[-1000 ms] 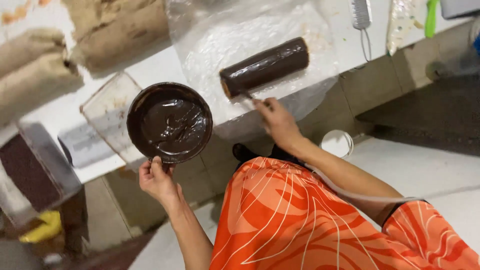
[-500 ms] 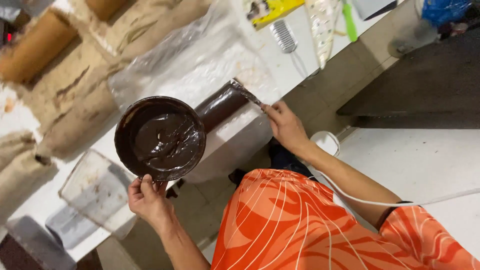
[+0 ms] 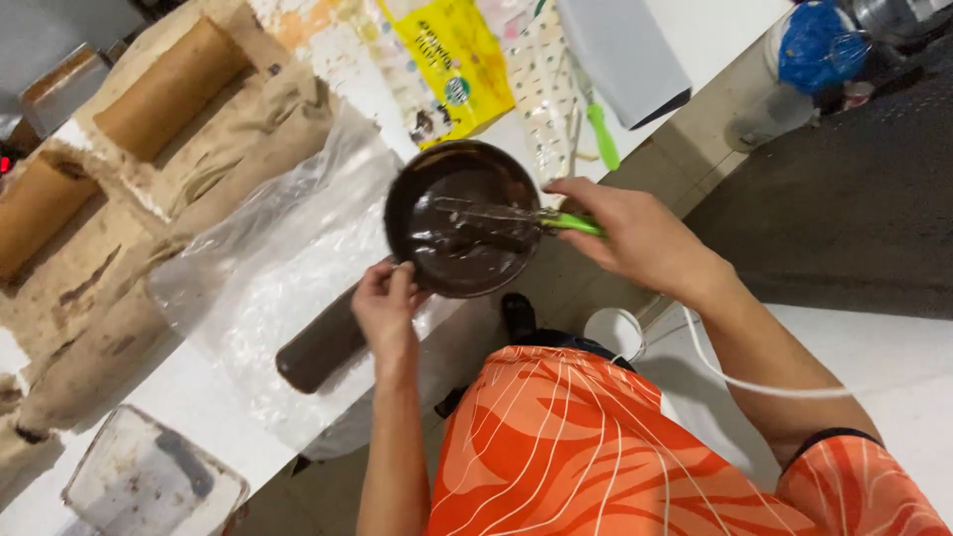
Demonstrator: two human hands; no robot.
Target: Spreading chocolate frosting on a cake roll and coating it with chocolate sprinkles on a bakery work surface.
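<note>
Your left hand (image 3: 385, 306) pinches the rim of the chocolate bowl (image 3: 464, 218) at frame centre, steadying it above the bench (image 3: 189, 397) (beside the coated roll (image 3: 323, 347)), while your right hand (image 3: 635, 233) fingers close around the green-handled spatula (image 3: 516, 218) scraping inside.

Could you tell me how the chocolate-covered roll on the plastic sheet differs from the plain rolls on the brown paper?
The chocolate-covered roll is dark brown and glossy, while the plain rolls are light tan and uncoated. The chocolate-covered roll lies on a clear plastic sheet near the left hand; the plain rolls rest on crumpled brown paper farther away. Both are long cylinders, lying at a similar slant.
</note>
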